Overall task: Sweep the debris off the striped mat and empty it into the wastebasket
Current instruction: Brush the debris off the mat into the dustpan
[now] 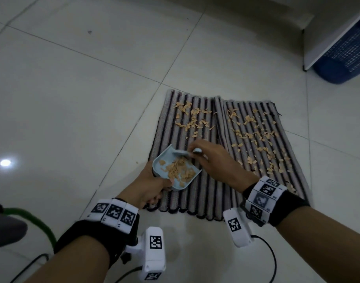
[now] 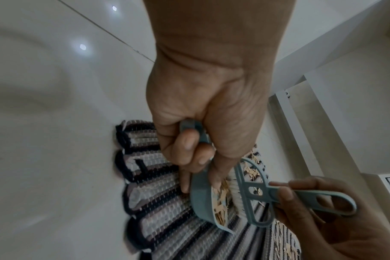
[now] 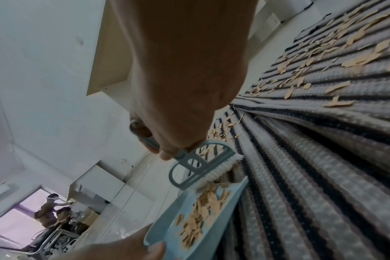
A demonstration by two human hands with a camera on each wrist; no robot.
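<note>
The left hand [image 1: 148, 186] curls its grip round the handle of the dustpan [image 1: 171, 168], which holds a heap of debris [image 1: 180, 168] on the striped mat [image 1: 211, 180]. The right hand [image 1: 213, 160] pinches the brush [image 3: 200, 167], bristles at the pan's mouth. Only the head view shows the blue wastebasket [image 1: 346, 56], well beyond the right grip; only the right wrist view shows the white bristles. The wristbands carry square coded markers, no readable writing.

One mat [image 1: 205, 180], one dustpan [image 1: 160, 160], one brush [image 2: 252, 195], one wastebasket [image 1: 344, 56], two hands.
</note>
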